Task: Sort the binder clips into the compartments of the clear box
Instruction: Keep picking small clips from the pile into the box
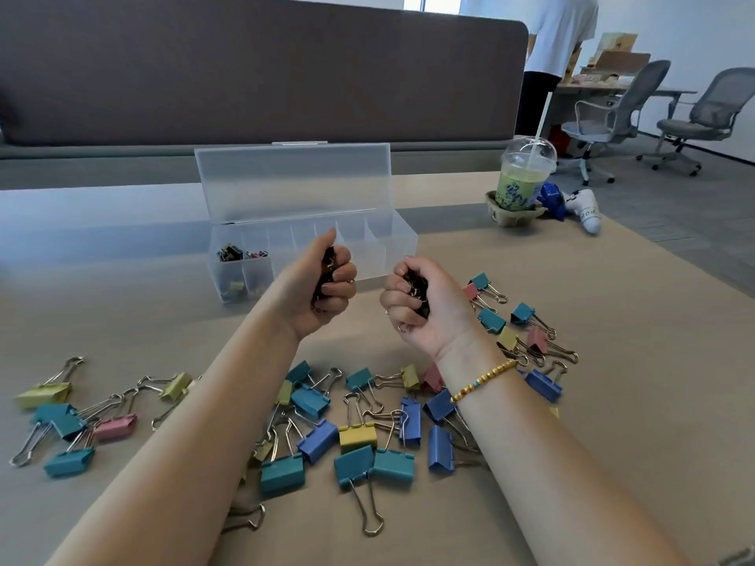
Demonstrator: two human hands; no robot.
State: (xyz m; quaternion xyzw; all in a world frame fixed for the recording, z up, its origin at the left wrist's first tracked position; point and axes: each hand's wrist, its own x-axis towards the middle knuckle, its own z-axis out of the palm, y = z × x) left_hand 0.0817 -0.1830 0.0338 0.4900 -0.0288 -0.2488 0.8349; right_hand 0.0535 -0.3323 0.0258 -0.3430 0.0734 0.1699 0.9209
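Coloured binder clips (355,439) nearest, small black clips (fistfuls) in both hands (327,285) (412,300), clear box (310,243) beyond.

Bare forearms, no sleeves showing; the right wrist wears a beaded bracelet (483,380) (gold, with turquoise beads)

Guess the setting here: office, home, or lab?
Most likely an open office. A padded desk divider stands behind the table, and mesh swivel chairs sit at another desk beyond it. An iced drink stands nearby.
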